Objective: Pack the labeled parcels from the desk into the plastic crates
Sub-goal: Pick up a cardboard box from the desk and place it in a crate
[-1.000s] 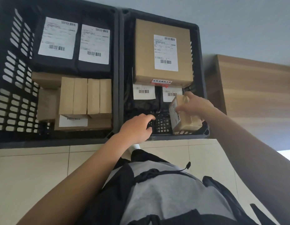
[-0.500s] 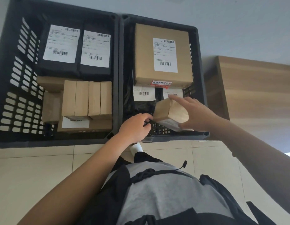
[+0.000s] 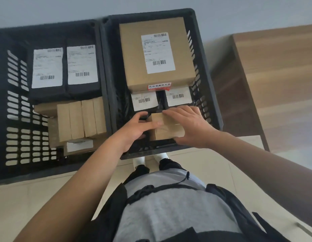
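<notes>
Near edge: person's torso in grey top w/ dark straps, standing on pale tiled floor (image 3: 195, 159). Two dark plastic crates side by side on floor.

Right crate (image 3: 213, 109), near end: small brown box (image 3: 166, 127) held w/ both hands. Left hand (image 3: 137, 130) grips box's left side, thumb lying across its top, fingers curled round the far-left edge. Right hand (image 3: 188, 125) clamps right side, fingers spread over far top edge, thumb under near edge. Box's underside not visible; cannot tell if resting on crate floor.

Just beyond box: two black labeled bags (image 3: 159, 102). Far end: large brown labeled box (image 3: 157, 55) on top of them.

Left crate (image 3: 13, 105): row of upright brown boxes (image 3: 81, 117) near; two black labeled mailers (image 3: 64, 67) far.

Wooden table (image 3: 277, 75) at right.
</notes>
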Demonstrator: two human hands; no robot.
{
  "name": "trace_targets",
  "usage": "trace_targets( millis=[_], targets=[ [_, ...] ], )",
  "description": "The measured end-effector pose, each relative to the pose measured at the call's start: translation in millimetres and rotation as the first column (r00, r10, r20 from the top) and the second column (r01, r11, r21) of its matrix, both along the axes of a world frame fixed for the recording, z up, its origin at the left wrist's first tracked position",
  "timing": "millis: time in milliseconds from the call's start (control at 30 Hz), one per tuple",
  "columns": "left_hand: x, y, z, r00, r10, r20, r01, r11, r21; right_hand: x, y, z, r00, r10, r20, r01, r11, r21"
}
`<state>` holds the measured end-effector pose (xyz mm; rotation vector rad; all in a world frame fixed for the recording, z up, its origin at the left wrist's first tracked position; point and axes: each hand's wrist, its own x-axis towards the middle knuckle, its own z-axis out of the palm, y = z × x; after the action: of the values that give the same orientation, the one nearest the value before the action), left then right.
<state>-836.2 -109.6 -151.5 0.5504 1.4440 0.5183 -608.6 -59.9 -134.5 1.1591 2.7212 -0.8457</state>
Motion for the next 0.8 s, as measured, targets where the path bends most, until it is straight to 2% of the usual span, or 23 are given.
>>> trace_targets(
  millis=[133,267,367,400,467,533,600,667,800],
  targets=[
    [13,10,-2,1.000,-0.010,-0.014,0.010,1.000,-0.029,8,-1,1,0.999,-0.038,-0.023,0.037,0.998,-0.050],
    [16,17,-11,0.999,-0.027,0.036,0.030,0.995,-0.099,14,-3,0,0.997,-0.079,-0.012,0.077,0.988,-0.132],
    [17,22,-23,1.000,-0.015,-0.019,0.011,0.983,-0.183,25,4,8,0.970,-0.240,-0.044,0.235,0.968,-0.089],
    [18,23,-28,0.998,-0.013,-0.054,0.001,0.976,-0.218,31,11,11,0.933,-0.353,-0.076,0.353,0.936,-0.018],
    [21,25,-37,0.996,-0.035,-0.082,0.009,0.954,-0.298,44,30,9,0.802,-0.592,-0.078,0.597,0.798,0.079],
    [27,27,-47,0.996,-0.020,-0.089,-0.015,0.928,-0.371,52,47,-3,0.668,-0.740,0.071,0.740,0.672,0.040],
    [34,34,-59,0.993,0.005,-0.114,-0.054,0.901,-0.430,51,49,-20,0.613,-0.772,0.170,0.788,0.613,-0.057],
    [42,41,-73,0.992,-0.016,-0.124,-0.043,0.886,-0.462,47,45,-31,0.589,-0.801,0.111,0.808,0.579,-0.109],
    [66,52,-100,0.997,-0.061,-0.056,0.027,0.878,-0.477,45,47,-38,0.528,-0.848,0.045,0.848,0.524,-0.080]
  ],
)
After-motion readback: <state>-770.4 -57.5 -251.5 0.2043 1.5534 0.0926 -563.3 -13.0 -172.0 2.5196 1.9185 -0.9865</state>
